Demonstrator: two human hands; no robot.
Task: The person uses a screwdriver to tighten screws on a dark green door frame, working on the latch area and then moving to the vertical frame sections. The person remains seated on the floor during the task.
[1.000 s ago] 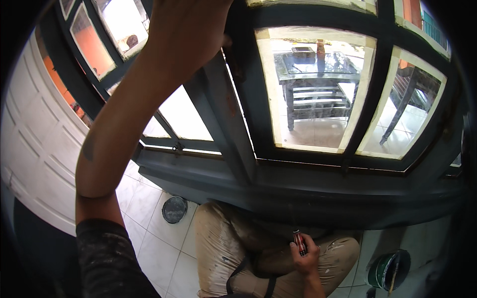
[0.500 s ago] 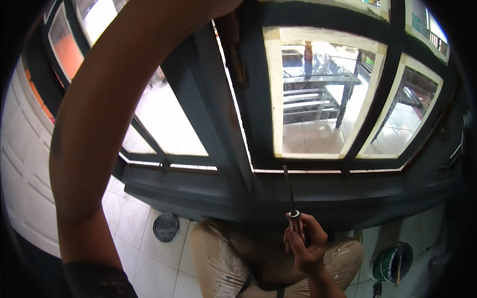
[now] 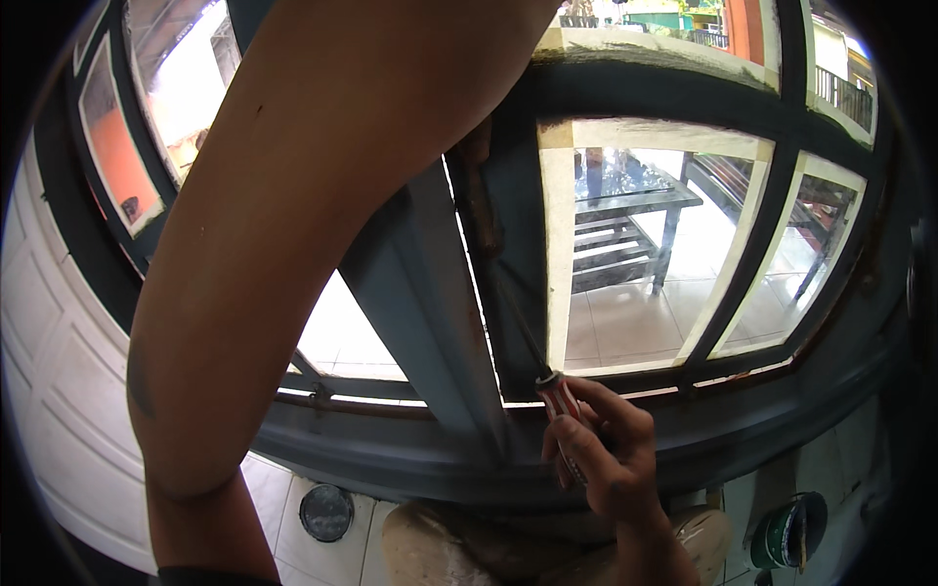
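Observation:
My right hand (image 3: 616,444) is closed around the red-and-white striped handle of a screwdriver (image 3: 555,391). Its thin dark shaft slants up and left across the dark grey window frame (image 3: 523,322). The tip lies close to a brownish, elongated shape (image 3: 481,195) on the frame, which I cannot identify. My left arm (image 3: 283,225) reaches up across the picture from the lower left, and its hand is out of sight at the upper edge. Beside the screwdriver is a glass pane (image 3: 625,322) edged with pale tape.
A bright gap runs down beside the frame's grey post (image 3: 430,283). On the tiled floor stand a round dark lid or tub (image 3: 326,514) at left and a green bucket (image 3: 777,537) with a stick at right. My paint-spotted knees (image 3: 430,547) are under the sill. A table (image 3: 635,200) shows through the glass.
My right hand has risen slightly, and the screwdriver now leans left against the dark frame instead of pointing nearly straight up. The view has tilted upward, and my left arm covers more of it.

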